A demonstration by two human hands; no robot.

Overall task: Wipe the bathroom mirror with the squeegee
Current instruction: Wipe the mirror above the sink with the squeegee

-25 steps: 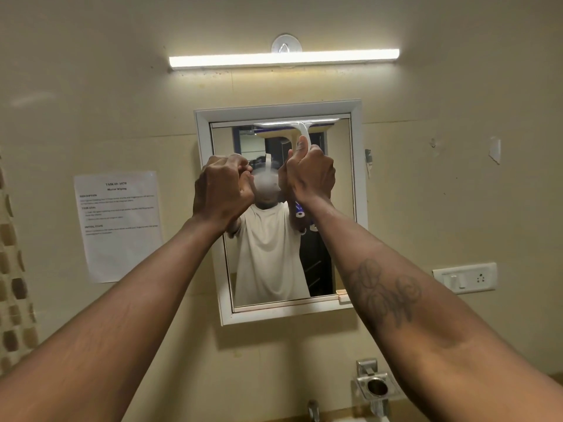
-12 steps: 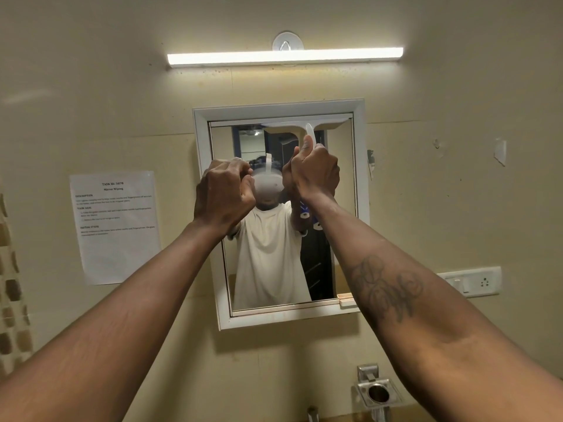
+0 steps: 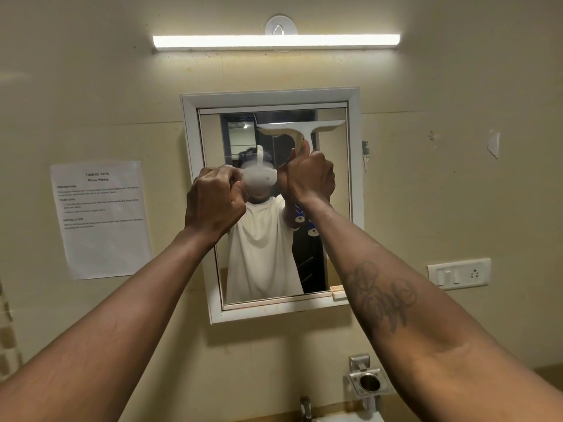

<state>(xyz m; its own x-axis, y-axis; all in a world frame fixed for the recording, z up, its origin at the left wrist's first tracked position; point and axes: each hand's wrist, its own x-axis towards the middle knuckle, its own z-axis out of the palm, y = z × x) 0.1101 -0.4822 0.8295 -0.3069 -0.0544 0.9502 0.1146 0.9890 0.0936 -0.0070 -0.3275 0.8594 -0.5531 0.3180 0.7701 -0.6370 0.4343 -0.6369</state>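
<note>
A white-framed bathroom mirror [image 3: 210,208] hangs on the cream wall. My right hand [image 3: 310,178] is closed around the handle of a white squeegee [image 3: 300,129]. Its blade lies level against the glass in the mirror's upper right part, a little below the top frame. My left hand [image 3: 213,202] is a closed fist in front of the mirror's left-middle, and I see nothing in it. The glass reflects a person in a white shirt.
A lit tube light [image 3: 275,42] runs above the mirror. A printed paper sheet [image 3: 100,220] is stuck to the wall at left. A switch and socket plate [image 3: 458,273] sits at right. Below are a metal holder [image 3: 368,383] and a tap [image 3: 305,406].
My right hand has drawn the squeegee down from the mirror's top edge, so its whole blade now shows on the glass. My left fist has held about the same spot.
</note>
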